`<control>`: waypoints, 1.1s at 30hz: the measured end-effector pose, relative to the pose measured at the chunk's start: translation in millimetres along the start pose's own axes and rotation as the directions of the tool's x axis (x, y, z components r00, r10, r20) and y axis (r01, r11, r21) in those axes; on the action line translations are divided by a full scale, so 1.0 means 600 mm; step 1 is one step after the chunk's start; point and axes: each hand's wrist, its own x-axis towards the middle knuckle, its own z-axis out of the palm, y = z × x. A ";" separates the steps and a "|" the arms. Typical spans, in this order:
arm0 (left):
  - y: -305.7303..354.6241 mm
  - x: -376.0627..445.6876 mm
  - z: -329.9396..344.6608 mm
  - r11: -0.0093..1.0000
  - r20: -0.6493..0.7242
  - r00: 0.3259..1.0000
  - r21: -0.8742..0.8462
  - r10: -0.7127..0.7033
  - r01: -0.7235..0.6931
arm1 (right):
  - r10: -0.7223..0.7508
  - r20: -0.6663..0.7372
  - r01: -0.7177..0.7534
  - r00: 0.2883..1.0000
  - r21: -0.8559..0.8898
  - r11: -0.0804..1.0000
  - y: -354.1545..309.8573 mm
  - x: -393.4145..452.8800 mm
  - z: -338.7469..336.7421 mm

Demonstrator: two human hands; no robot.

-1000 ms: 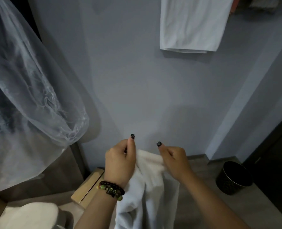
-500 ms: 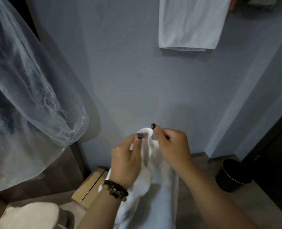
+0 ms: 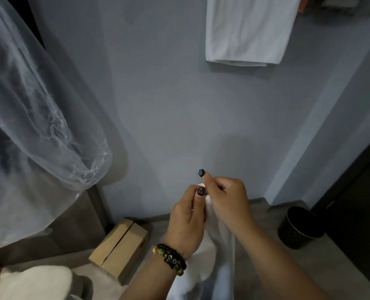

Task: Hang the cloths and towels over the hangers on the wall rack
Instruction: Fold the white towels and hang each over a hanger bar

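Head cam: both hands, left (image 3: 186, 221) & right (image 3: 225, 204), pinch white towel (image 3: 214, 260); no legible text.

White towel (image 3: 210, 263) held in front of the wall, low centre: top edge bunched and pinched between both hands, only a small tip showing above the thumbs. The rest hangs limp in soft folds, running out of view at the bottom. Second white cloth (image 3: 249, 29) hangs flat against the wall, upper right, doubled over, its lower fold hanging level; hanger out of view.
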 end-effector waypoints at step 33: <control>0.004 0.014 -0.013 0.998 -0.094 0.994 0.012 -0.053 0.054 | -0.272 0.051 0.274 0.961 -0.049 0.960 -0.022 0.004 -0.018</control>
